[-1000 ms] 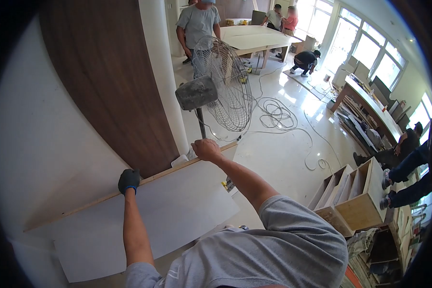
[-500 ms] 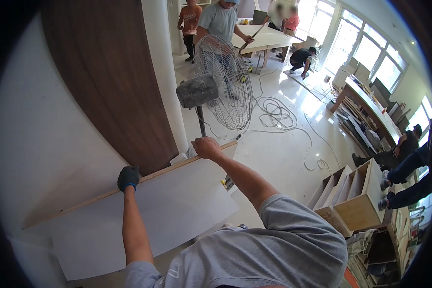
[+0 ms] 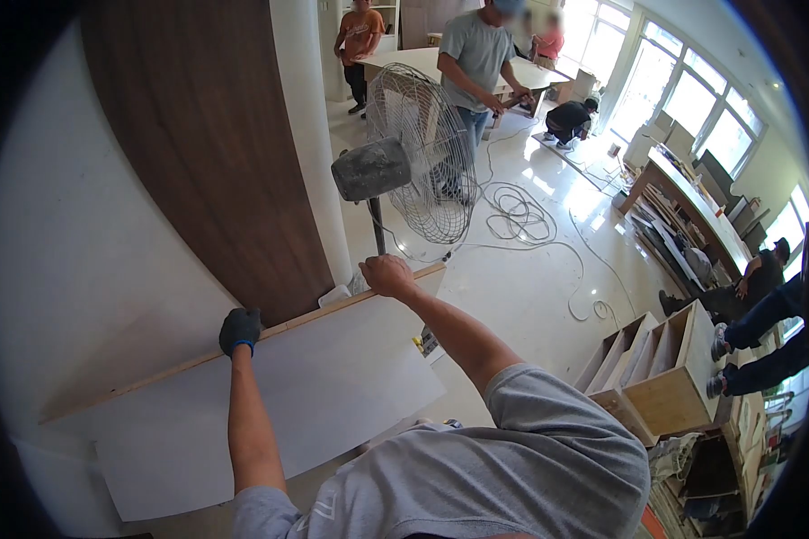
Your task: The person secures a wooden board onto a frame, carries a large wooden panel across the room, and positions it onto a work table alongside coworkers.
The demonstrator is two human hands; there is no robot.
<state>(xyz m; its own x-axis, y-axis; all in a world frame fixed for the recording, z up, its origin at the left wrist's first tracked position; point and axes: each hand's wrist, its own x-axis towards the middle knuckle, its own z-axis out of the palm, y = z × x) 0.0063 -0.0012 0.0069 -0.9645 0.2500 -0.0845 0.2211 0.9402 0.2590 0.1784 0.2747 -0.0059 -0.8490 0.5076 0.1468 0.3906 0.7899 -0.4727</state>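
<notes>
A single camera worn on the person's head faces forward and steeply down, over the grey shirt (image 3: 485, 476) at the lower edge, nearest the lens, and along both outstretched forearms (image 3: 253, 418). The left hand (image 3: 240, 331) and right hand (image 3: 388, 275) come around middle height, a little farther off, with the white panel (image 3: 288, 395) below them. Beyond, the view reaches past the fan (image 3: 368, 169) to distant windows (image 3: 692, 97) at upper right. The tall brown panel (image 3: 198, 162) bows, as through a wide lens, and dark rounding closes the corners
</notes>
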